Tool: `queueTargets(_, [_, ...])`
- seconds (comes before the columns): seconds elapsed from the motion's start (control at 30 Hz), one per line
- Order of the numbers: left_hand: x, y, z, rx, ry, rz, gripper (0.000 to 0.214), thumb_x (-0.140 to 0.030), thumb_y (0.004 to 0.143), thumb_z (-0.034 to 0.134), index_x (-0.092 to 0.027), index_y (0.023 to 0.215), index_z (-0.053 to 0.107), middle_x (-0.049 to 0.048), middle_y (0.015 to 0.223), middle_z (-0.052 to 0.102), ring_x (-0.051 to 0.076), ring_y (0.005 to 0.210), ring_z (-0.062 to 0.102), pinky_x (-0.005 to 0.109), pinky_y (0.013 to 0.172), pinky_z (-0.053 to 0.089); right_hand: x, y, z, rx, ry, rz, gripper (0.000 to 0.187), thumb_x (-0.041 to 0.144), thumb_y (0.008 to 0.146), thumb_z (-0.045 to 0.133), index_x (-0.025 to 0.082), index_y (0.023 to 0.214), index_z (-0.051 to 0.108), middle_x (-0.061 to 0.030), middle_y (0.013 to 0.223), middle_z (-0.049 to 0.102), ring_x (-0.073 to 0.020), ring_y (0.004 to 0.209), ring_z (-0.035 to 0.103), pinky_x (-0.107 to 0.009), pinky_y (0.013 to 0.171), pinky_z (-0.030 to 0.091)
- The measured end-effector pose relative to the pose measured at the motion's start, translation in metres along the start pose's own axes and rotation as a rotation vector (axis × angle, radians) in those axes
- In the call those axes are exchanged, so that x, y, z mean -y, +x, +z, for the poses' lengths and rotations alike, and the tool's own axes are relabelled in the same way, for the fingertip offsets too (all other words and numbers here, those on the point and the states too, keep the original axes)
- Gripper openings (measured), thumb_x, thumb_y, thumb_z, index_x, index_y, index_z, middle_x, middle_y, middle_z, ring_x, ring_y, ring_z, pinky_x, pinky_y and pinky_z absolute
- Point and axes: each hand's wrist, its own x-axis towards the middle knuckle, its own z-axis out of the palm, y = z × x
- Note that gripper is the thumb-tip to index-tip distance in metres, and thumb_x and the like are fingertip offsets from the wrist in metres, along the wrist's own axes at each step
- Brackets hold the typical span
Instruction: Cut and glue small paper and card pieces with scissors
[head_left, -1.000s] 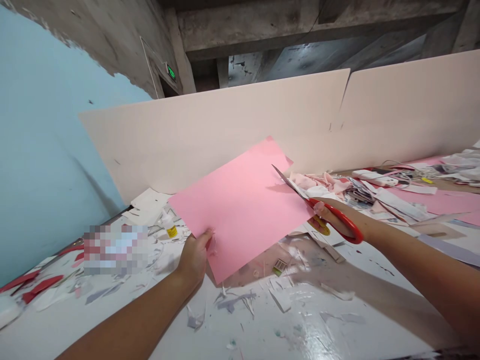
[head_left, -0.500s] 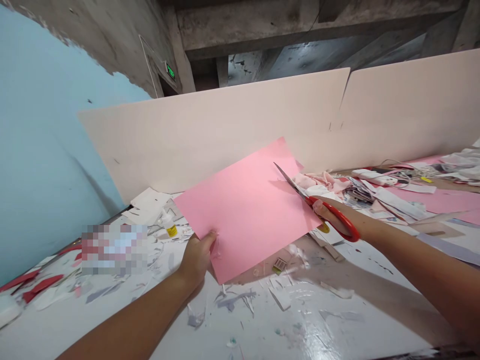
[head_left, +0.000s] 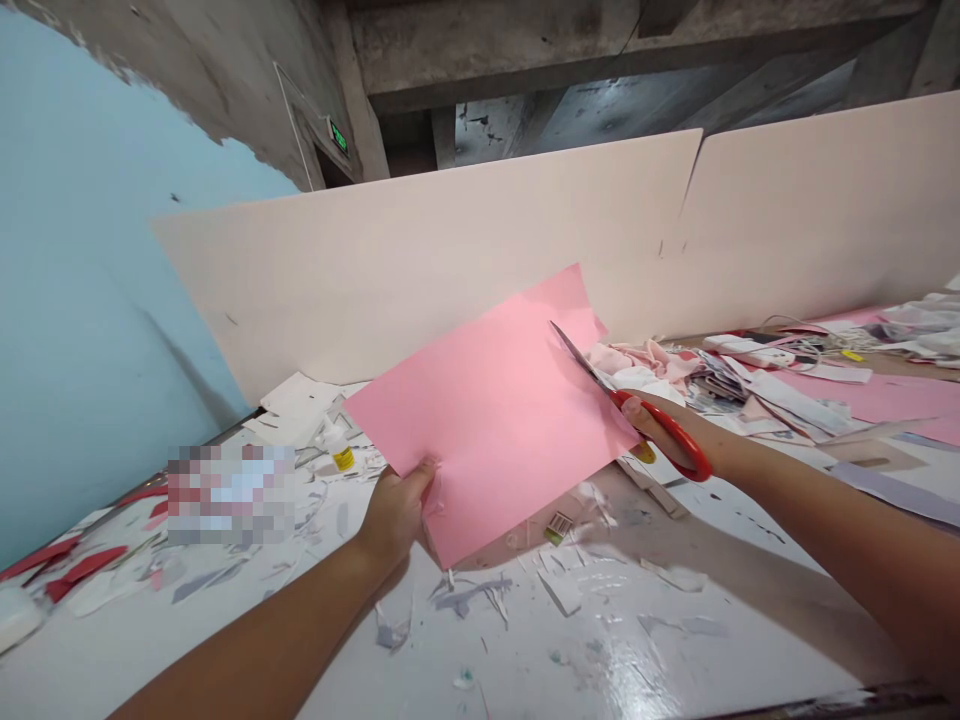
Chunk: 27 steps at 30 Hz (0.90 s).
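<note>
With my left hand (head_left: 388, 512) I'm pinching a pink sheet (head_left: 487, 410) above the table (head_left: 540, 670); my right hand (head_left: 691, 421) is gripping scissors (head_left: 619, 398) at its right edge. Cutting is seemingly beginning; most is remaining whole.

From where I stand, I can't read a single word or number. The green lit sign (head_left: 338, 136) up by the grey wall (head_left: 240, 70) carries marks too small to make out, as does the bottle's yellow band (head_left: 343, 460).
</note>
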Motion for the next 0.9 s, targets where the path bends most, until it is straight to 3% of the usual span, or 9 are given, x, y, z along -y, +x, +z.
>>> queueTargets(0.23, [0.0011, -0.0005, 0.0029, 0.052, -0.100, -0.051, 0.044, -0.038, 0.068, 0.064, -0.018, 0.106, 0.058, 0.0075, 0.107, 0.063, 0.024, 0.103, 0.055, 0.033, 0.089, 0.041, -0.0017, 0.0023, 0.0070, -0.109, 0.028, 0.016, 0.040, 0.057, 0.081, 0.032, 0.023, 0.060, 0.033, 0.0018, 0.051, 0.042, -0.0139, 0.048, 0.043, -0.030, 0.050, 0.044])
queueTargets(0.9, [0.0037, -0.0028, 0.0015, 0.123, -0.212, -0.071, 0.042, -0.035, 0.070, 0.063, -0.020, 0.109, 0.057, 0.0050, 0.105, 0.064, 0.022, 0.102, 0.056, 0.032, 0.090, 0.041, 0.0029, 0.0014, 0.0060, -0.125, -0.066, 0.013, 0.043, 0.054, 0.082, 0.034, 0.023, 0.052, 0.034, 0.0001, 0.050, 0.043, -0.0150, 0.049, 0.044, -0.029, 0.050, 0.042])
